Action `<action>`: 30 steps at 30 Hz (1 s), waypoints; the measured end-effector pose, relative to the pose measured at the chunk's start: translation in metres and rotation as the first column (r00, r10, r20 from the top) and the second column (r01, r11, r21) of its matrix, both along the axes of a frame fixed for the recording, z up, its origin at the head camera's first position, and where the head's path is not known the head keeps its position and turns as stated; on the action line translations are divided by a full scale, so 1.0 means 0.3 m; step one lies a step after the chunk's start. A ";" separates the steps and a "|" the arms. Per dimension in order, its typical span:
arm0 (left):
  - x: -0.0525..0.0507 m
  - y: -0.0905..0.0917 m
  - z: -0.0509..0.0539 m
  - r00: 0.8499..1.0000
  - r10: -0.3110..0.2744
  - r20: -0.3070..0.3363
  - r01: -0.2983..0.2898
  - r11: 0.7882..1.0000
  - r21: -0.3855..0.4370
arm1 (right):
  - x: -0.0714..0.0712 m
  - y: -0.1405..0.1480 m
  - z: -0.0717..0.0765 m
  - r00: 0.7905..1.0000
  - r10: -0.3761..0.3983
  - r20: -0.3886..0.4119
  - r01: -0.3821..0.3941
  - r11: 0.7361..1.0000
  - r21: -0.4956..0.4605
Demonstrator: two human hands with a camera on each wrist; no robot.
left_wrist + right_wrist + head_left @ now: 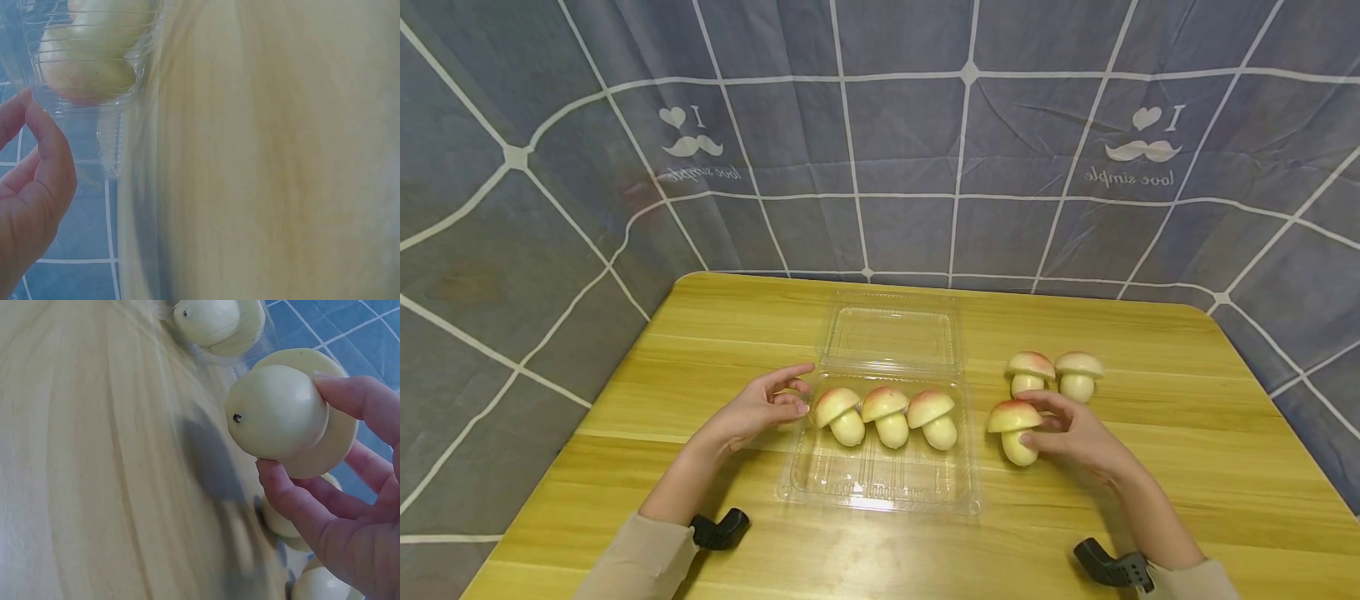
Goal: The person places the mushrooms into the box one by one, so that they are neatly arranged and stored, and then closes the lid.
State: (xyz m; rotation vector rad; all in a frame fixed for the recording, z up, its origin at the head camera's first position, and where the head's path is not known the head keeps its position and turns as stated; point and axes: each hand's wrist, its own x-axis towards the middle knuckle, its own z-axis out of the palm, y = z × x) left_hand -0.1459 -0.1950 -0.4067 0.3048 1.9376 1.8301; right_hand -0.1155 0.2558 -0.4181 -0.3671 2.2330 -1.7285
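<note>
My right hand [1075, 433] holds a toy mushroom [1017, 418] with a yellow, red-tinged cap, to the right of the clear plastic box [880, 492]. In the right wrist view, thumb and fingers pinch this mushroom [278, 412] above the table, its round stem end facing the camera. My left hand [765, 410] is at the box's left edge, thumb and forefinger apart, fingertips at the rim. Inside the box, three similar mushrooms, a left one [842, 417], a middle one [889, 417] and a right one [934, 419], lie in a row.
Two more mushrooms, one nearer the box [1028, 367] and one farther right [1078, 377], stand behind the right hand. The box's lid [891, 333] lies folded back. A grey checked curtain [902, 142] hangs behind the wooden table [737, 325].
</note>
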 end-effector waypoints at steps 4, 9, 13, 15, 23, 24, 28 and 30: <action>0.002 -0.001 -0.005 1.000 -0.001 -0.001 0.001 1.000 -0.001 | 0.002 -0.004 0.010 1.000 0.006 0.005 -0.006 1.000 -0.013; 0.004 -0.001 -0.009 1.000 -0.005 0.001 0.005 1.000 0.003 | 0.004 -0.005 0.022 1.000 0.017 -0.004 -0.017 0.999 -0.028; 0.005 -0.001 -0.010 1.000 -0.007 0.006 0.007 1.000 0.008 | 0.006 -0.007 0.032 1.000 0.016 -0.010 -0.016 1.000 -0.026; 0.006 0.000 -0.010 1.000 -0.006 0.006 0.006 1.000 0.008 | 0.007 -0.008 0.036 1.000 0.015 -0.010 -0.015 0.999 -0.029; 0.005 0.000 -0.007 1.000 -0.009 0.006 0.009 1.000 -0.009 | 0.004 -0.020 0.069 0.999 0.016 0.045 -0.013 0.998 -0.063; 0.005 0.000 -0.005 1.000 -0.008 0.004 0.008 1.000 -0.012 | 0.001 -0.023 0.075 0.999 0.019 0.044 -0.015 0.997 -0.072; 0.002 0.000 0.002 1.000 0.000 0.005 0.000 1.000 -0.013 | -0.014 -0.040 0.100 1.000 0.023 0.018 -0.021 0.993 -0.115; 0.001 0.001 0.004 1.000 0.001 0.009 -0.001 1.000 -0.009 | -0.019 -0.049 0.110 1.000 0.021 0.006 -0.021 0.993 -0.119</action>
